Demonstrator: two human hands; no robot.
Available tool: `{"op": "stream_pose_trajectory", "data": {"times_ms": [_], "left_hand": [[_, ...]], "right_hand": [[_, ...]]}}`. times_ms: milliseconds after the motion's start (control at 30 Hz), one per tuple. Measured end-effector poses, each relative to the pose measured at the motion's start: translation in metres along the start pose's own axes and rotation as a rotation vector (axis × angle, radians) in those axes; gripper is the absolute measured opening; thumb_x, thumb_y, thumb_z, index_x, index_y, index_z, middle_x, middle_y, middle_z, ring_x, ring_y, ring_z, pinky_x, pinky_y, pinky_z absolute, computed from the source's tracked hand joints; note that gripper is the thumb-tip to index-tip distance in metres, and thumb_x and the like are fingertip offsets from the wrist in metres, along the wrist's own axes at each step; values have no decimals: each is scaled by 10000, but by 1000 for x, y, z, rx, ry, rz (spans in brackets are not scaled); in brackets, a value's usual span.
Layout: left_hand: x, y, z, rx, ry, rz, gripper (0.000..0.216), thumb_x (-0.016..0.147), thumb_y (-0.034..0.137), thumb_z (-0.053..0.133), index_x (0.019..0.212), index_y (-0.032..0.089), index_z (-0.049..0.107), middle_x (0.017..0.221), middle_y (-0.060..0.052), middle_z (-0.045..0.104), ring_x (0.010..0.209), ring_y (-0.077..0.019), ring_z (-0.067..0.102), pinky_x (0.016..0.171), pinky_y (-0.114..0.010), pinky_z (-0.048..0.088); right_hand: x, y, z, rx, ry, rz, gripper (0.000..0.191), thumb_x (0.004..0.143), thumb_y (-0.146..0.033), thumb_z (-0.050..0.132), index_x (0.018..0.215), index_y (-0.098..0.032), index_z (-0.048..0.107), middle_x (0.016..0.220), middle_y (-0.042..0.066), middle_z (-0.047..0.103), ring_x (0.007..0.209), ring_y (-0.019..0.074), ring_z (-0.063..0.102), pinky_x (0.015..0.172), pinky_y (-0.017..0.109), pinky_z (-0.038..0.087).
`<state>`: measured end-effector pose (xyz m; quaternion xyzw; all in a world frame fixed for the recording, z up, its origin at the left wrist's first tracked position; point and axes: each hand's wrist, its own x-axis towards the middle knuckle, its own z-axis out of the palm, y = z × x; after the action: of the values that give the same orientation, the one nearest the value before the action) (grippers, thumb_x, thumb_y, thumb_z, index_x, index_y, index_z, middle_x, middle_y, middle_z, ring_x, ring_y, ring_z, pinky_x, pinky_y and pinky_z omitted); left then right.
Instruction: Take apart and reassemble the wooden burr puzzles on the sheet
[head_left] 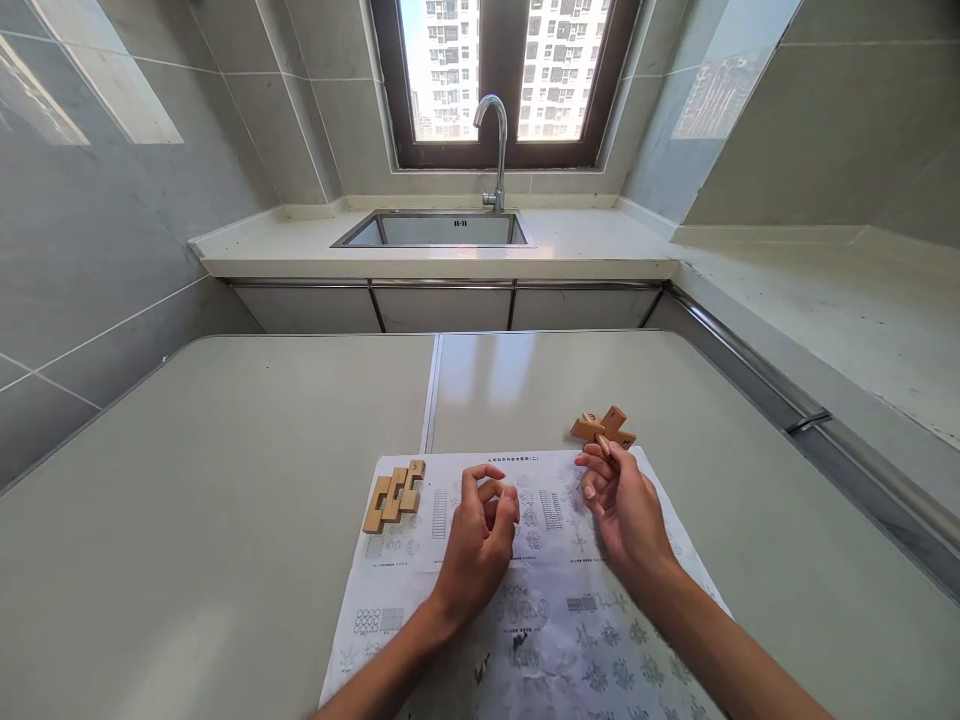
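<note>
My left hand (484,535) is held over the printed sheet (547,590) with its fingers loosely curled in, and no object shows in it. At the sheet's top right corner, my right hand (626,500) pinches at the near side of a small pile of wooden blocks (615,420). Its fingertips partly cover the block they touch. The pile's pieces lie crossed over each other, and some carry dark marks. On the sheet's upper left, several notched wooden blocks (394,495) sit side by side in a stepped row. Small line drawings of patterns fill the sheet, partly hidden under both forearms.
A pale tabletop (225,480) with a seam down its middle bears the sheet. Behind it are a counter (585,230), a sink (431,243), a curved faucet (499,150) and a window. Another counter (840,280) with a metal rail runs along the right.
</note>
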<state>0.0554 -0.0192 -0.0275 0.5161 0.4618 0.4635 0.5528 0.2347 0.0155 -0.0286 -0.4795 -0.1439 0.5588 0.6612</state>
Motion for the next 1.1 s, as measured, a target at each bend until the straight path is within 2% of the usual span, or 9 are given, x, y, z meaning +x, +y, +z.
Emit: {"op": "stream_pose_trajectory", "data": {"times_ms": [167, 467, 767, 933, 1100], "left_hand": [[-1, -1, -1, 31, -18, 1, 219, 1062, 459, 481, 1117, 253, 431, 775, 63, 462, 600, -112, 428, 528, -206, 367], [-2, 6, 0, 73, -32, -6, 196, 1064, 435, 473, 1101, 246, 436, 768, 65, 444, 594, -112, 406, 525, -211, 363], [-2, 5, -1, 70, -28, -4, 215, 1048, 452, 497, 1094, 247, 449, 756, 67, 445, 586, -115, 408, 523, -210, 363], [-1, 5, -1, 56, -32, -2, 242, 1041, 474, 509, 1097, 244, 462, 764, 61, 454, 574, -109, 410, 515, -208, 358], [-1, 5, -1, 64, -31, -8, 267, 1024, 493, 535, 1095, 241, 482, 742, 61, 472, 571, -115, 426, 512, -207, 358]], "right_hand": [[4, 2, -4, 18, -7, -15, 224, 883, -419, 731, 908, -211, 652, 771, -8, 760, 400, 77, 535, 360, 215, 401], [11, 3, -10, 117, -42, -19, 169, 894, -362, 712, 890, -225, 614, 704, -22, 720, 403, 86, 529, 346, 210, 399], [14, 1, -10, 181, -21, -13, 116, 883, -325, 652, 848, -220, 615, 762, -32, 684, 586, 100, 643, 371, 171, 443], [9, 2, -6, 159, -58, 7, 191, 909, -394, 640, 828, -227, 593, 688, -42, 649, 497, 99, 579, 352, 187, 413], [-3, 7, 0, 11, -184, 21, 306, 902, -458, 681, 753, -235, 535, 550, -74, 552, 372, 85, 424, 337, 207, 326]]}}
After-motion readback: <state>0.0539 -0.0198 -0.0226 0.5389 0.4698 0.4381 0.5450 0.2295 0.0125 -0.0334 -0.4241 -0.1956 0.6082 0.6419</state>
